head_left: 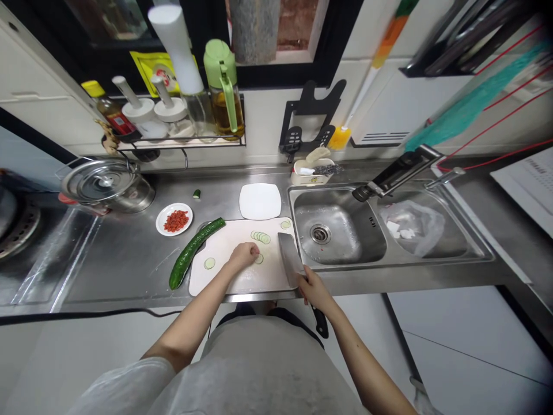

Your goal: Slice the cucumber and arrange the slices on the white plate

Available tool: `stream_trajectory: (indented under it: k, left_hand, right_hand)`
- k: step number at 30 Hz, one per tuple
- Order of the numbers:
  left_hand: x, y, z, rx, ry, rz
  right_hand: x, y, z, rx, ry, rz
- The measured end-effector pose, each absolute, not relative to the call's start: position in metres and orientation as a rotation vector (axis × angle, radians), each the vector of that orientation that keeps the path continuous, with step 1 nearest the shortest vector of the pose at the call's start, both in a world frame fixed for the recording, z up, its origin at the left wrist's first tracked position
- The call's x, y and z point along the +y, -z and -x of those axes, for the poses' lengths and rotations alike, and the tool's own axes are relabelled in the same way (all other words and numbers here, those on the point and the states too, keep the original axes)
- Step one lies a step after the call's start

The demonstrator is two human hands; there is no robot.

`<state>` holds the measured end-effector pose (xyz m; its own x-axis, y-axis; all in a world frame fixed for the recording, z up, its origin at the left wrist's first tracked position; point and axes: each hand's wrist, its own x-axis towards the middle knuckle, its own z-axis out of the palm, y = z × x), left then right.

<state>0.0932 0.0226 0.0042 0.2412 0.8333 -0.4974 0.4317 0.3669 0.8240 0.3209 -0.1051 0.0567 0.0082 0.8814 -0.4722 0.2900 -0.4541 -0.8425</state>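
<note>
Cucumber slices (260,236) lie scattered on the white cutting board (228,271) at the centre of the frame, with the uncut cucumber (194,251) resting across the board's left edge. The left hand (244,254) is curled on the board, fingertips pressing on one slice. The right hand (314,291), lower right of the board, is closed around the handle of a cleaver (290,259), whose blade rests on the board's right edge beside the sink (345,253).
</note>
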Motion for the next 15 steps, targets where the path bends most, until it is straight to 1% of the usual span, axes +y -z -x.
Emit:
stream_trajectory:
  k: [3,5,9,12,15]
  left_hand:
    - [0.012,-0.012,-0.087,1.485,-0.393,-1.491]
    - [0.012,-0.019,-0.089,1.506,-0.482,-1.574]
    - [0.024,-0.031,-0.109,1.218,-0.71,-1.416]
    - [0.037,-0.034,-0.127,0.999,-0.612,-1.387]
    - [0.046,-0.029,-0.14,0.903,-0.457,-1.376]
  right_hand:
    - [-0.106,-0.059,-0.322,-1.172,-1.531,1.726]
    - [-0.107,-0.061,-0.323,-1.183,-1.603,1.699]
    - [-0.108,-0.066,-0.326,-1.282,-1.724,1.631]
    - [-0.109,-0.069,-0.329,-1.36,-1.781,1.616]
    - [-0.11,-0.069,-0.334,-1.388,-1.798,1.642]
